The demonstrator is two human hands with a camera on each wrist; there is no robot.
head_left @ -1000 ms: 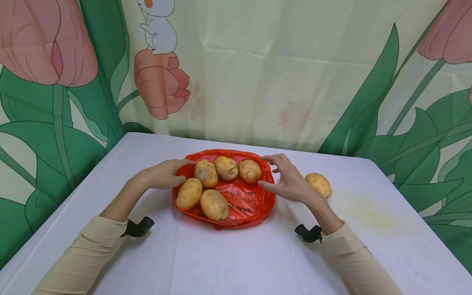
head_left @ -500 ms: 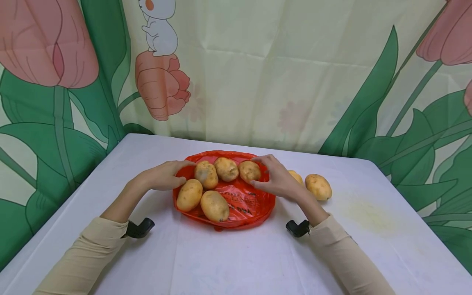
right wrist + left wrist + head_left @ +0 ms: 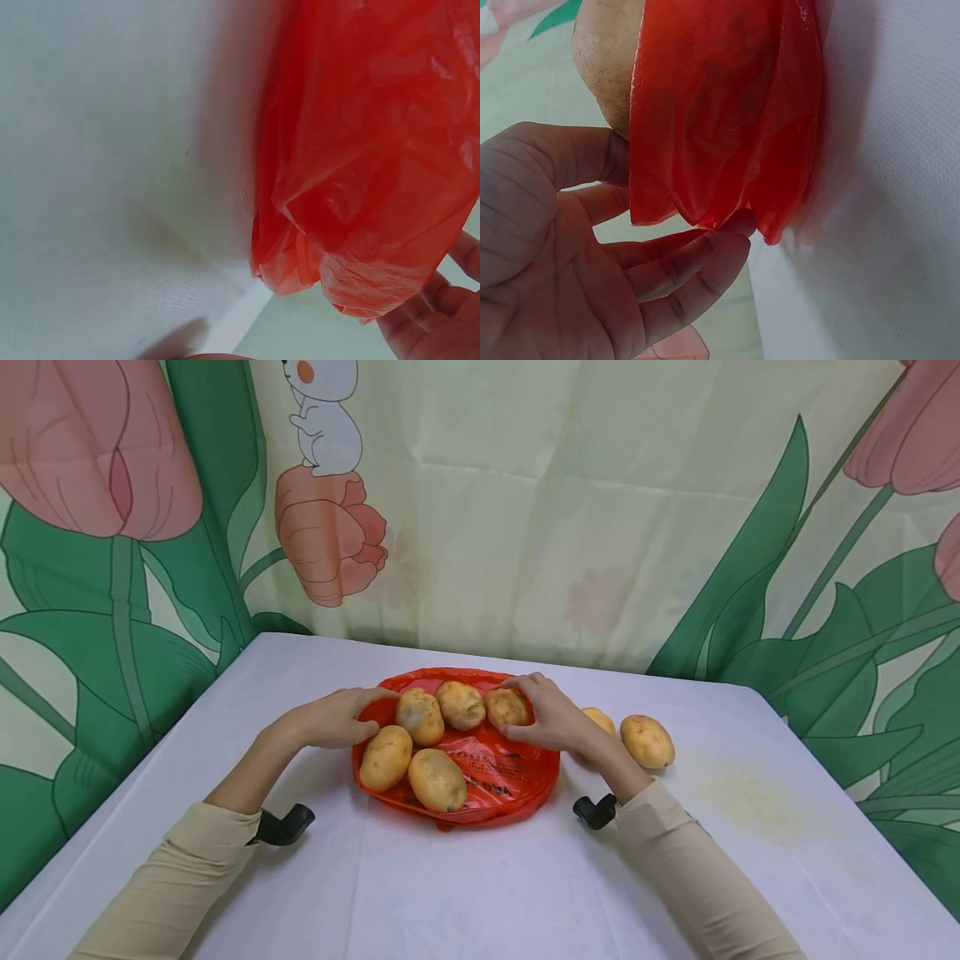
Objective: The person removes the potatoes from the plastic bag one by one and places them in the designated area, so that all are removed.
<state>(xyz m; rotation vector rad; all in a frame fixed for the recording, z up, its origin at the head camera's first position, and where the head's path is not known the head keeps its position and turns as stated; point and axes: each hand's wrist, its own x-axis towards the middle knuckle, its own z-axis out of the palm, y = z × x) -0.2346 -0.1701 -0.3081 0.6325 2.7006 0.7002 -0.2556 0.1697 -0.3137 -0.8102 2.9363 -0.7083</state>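
Five potatoes inside the printed red plastic bag [image 3: 517,806], set wide-mouthed on the white tablecloth [image 3: 450,893]; along the back, a rear-left potato [image 3: 420,714], a rear-middle potato [image 3: 461,705] and a rear-right potato [image 3: 505,710]; nearer the front, a front-left potato [image 3: 386,758] and a front-right potato [image 3: 437,780]; toward the near right of the bag, bare lettered plastic. Two more outside, on the tablecloth to the right; a fully visible outer potato [image 3: 647,742] and, just beside it, a partly hidden outer potato [image 3: 600,719], cut off from view by the right forearm [image 3: 618,767].

Right hand [image 3: 551,718] curled about the rear-right potato, with thumb at the near side and fingers at the far side; a grip, by the look of the head view, but with contact masked by the bag in the right wrist view; cannot tell how firm. Left hand [image 3: 330,718] at the opposite rim, curved round the edge of the bag, with fingertips against the plastic.

Judged from this layout, partway through either way; if filling, five in and two left; if emptying, two out and five left; cannot tell which.
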